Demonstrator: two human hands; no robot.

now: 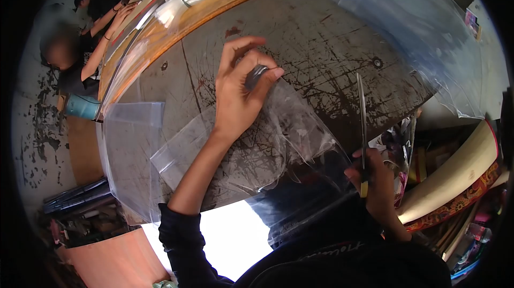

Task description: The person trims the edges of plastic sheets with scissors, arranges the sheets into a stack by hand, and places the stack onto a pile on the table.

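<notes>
the clear plastic sheet (297,122) looks light and limp, thin enough to crumple: its middle is creased and glossy, and the film should slide easily between dry fingers. it probably won't break if dropped, but it would fold or crease readily, so a pinch close to an edge or corner, with light tension, should suit it better than a fistful.

the sheet hangs from the left hand (238,90) and slopes down over the scratched table (321,25) towards the person's body. that hand's thumb and index finger are pressed together on its upper edge, the remaining fingers bent loosely above. most of the film lies below and to the right of the pinch, with part of it behind the wrist.

the right hand (381,186) is closed round a long-bladed tool (362,111), blade pointing away from the body (just beside the sheet's right-hand edge). the right thumb sits near that edge, though in the dark there, contact cannot be made out.
</notes>
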